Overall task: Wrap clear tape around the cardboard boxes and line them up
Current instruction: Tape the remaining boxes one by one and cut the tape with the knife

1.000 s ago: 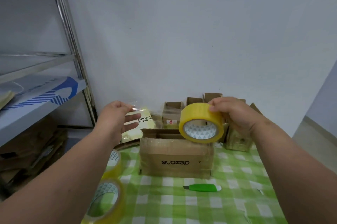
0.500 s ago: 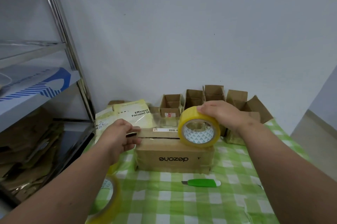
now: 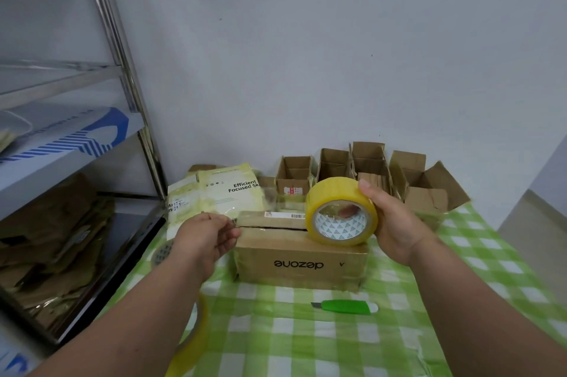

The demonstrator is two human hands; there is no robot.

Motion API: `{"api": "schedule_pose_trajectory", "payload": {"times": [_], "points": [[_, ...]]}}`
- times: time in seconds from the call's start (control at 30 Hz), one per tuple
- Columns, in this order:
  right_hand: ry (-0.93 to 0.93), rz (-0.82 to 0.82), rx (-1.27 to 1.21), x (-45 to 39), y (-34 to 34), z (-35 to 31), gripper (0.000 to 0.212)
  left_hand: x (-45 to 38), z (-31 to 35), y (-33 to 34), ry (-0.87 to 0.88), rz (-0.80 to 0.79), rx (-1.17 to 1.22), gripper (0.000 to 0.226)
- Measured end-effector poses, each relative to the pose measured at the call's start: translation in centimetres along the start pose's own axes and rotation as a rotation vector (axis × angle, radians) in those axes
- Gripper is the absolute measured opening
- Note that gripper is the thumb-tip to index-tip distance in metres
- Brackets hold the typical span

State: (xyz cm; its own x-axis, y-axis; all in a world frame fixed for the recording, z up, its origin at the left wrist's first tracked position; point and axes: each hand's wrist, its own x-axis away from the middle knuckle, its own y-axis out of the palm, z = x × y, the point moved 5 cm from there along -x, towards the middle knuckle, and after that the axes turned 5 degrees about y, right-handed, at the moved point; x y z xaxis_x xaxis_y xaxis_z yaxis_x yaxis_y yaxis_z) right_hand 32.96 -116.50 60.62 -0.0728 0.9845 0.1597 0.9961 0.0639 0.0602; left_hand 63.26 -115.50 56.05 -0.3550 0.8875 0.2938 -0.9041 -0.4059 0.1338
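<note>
A brown cardboard box printed "dezone" sits in the middle of the green checked tablecloth. My right hand grips a yellow tape roll and holds it on the box's top right end. A clear strip of tape runs left from the roll across the box top. My left hand pinches the strip's free end at the box's top left corner.
A green utility knife lies in front of the box. Several open cardboard boxes stand against the wall behind. Yellowish mailer bags lie at back left. Two more tape rolls sit under my left forearm. A metal shelf stands left.
Both hands came down from above the box. The roll now sits on the box top, and my left hand has drawn the tape end down to the left corner.
</note>
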Motion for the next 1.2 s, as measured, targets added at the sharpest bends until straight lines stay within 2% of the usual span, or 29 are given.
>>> {"api": "schedule_pose_trajectory", "payload": {"times": [0.13, 0.3, 0.5, 0.7, 0.8, 0.9, 1.0, 1.07, 1.2], "points": [[-0.011, -0.003, 0.018, 0.0, 0.6, -0.2, 0.041, 0.1, -0.3, -0.5, 0.008, 0.068, -0.013, 0.011], [-0.03, -0.014, 0.152, -0.5, 1.4, -1.0, 0.037, 0.3, -1.4, -1.3, -0.061, 0.095, -0.07, 0.011], [-0.038, 0.005, 0.16, -0.8, 1.2, -0.7, 0.035, 0.2, -1.6, -1.5, -0.09, 0.097, -0.145, 0.009], [-0.032, 0.047, 0.133, -0.9, 1.1, -0.4, 0.041, -0.5, -2.0, -0.9, -0.068, -0.019, -0.398, 0.013], [-0.029, 0.051, 0.122, -1.0, 1.1, -0.3, 0.049, -0.9, -1.1, -0.7, 0.037, 0.004, -0.513, 0.02], [-0.033, 0.055, 0.123, -0.8, 1.2, -0.3, 0.054, -0.8, 0.8, 0.2, 0.239, 0.003, -0.861, 0.012], [-0.039, 0.05, 0.123, -0.7, 1.2, -0.1, 0.058, -0.3, 1.3, 1.0, 0.308, -0.073, -1.114, 0.019], [-0.044, 0.044, 0.123, -0.5, 1.3, 0.0, 0.06, -0.1, 1.0, 0.9, 0.294, -0.124, -1.157, 0.021], [-0.033, 0.033, 0.126, -0.4, 1.3, 0.3, 0.064, 0.3, 0.2, 0.2, 0.2, -0.188, -1.095, 0.029]]}}
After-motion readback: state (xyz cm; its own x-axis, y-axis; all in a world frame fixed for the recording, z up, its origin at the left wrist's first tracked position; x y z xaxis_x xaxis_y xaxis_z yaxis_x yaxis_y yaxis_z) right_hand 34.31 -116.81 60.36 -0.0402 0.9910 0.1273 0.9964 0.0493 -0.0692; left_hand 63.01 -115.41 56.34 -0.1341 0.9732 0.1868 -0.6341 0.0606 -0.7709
